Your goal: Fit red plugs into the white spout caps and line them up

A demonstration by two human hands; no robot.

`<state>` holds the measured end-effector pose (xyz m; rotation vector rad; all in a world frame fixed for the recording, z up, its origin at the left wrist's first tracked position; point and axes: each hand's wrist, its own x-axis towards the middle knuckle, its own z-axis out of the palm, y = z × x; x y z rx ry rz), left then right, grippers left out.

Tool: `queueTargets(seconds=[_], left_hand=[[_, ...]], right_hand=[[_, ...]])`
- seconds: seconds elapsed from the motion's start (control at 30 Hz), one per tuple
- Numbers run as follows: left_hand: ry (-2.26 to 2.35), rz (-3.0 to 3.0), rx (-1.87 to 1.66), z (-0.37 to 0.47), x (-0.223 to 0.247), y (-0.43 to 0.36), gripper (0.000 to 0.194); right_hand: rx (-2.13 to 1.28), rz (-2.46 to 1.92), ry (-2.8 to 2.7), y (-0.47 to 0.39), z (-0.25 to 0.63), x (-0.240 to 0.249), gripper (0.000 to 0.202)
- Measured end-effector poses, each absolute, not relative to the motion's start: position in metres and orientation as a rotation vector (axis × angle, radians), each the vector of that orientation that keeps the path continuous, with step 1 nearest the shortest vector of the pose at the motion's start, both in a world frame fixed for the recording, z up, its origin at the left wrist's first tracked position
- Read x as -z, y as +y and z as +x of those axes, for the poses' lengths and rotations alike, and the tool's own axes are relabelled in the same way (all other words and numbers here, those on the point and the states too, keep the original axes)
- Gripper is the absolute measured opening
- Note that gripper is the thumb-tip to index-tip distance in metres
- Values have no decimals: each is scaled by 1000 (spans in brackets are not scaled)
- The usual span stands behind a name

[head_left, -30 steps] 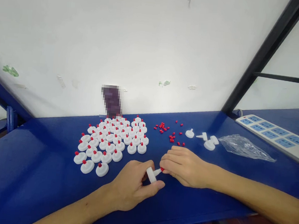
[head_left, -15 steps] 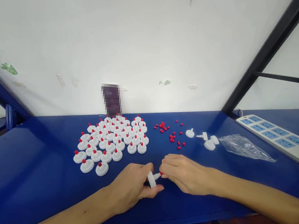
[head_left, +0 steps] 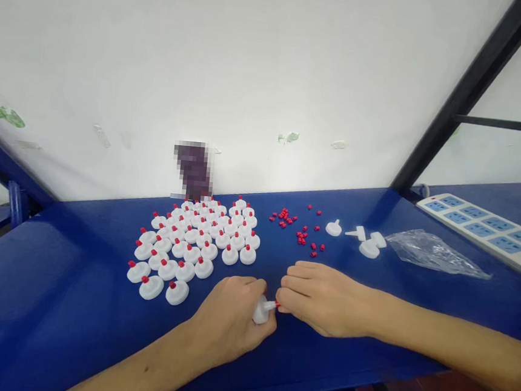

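Between the thumb and fingers of my left hand (head_left: 236,315) is a white nozzle cap (head_left: 261,311), its spout pointing right. My right hand (head_left: 319,298) pinches a small red tip cap (head_left: 277,305) at the end of that spout; the fingers partly hide it. Left of my hands stand many white nozzle caps with red tips (head_left: 176,292), grouped closely on the blue table (head_left: 75,276). Beyond my right hand lie loose red tip caps (head_left: 302,239). Several white nozzle caps without red tips (head_left: 369,249) rest farther right.
A clear plastic bag (head_left: 433,253) lies right of the loose parts, near a white power strip with blue sockets (head_left: 485,230). A blurred dark rectangular object (head_left: 194,170) leans on the white wall (head_left: 271,69). Black metal posts (head_left: 455,109) rise at the right.
The nozzle cap in my left hand has turned, and my left thumb and fingers have closed further round it. My right hand stays at the spout's end. The view has shifted slightly.
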<state>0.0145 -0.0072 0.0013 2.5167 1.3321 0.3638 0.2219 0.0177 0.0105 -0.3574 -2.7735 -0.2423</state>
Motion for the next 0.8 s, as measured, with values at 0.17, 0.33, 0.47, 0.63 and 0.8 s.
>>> queueTargets(seconds=[0.17,0.33,0.47,0.63,0.8], left_hand=[[1495,2590,-205,17,-2,-6,20],[1534,2604,-111,18,0,-6,23],[1527,2593,-103,18,1,-8,23],[1506,2586,-110,17,1,-9,19],[1494,2576,-155,17,3,-9,16]], right_hand=[[378,-363,-2731,19,221,-7,25],[404,-328,-2734,21,219,-5,26],[270,-412,-2812,18,217,-5,21],[62,-507,-2908,14,214,-9,20],[-28,-523,-2904,11,210,-11,19]])
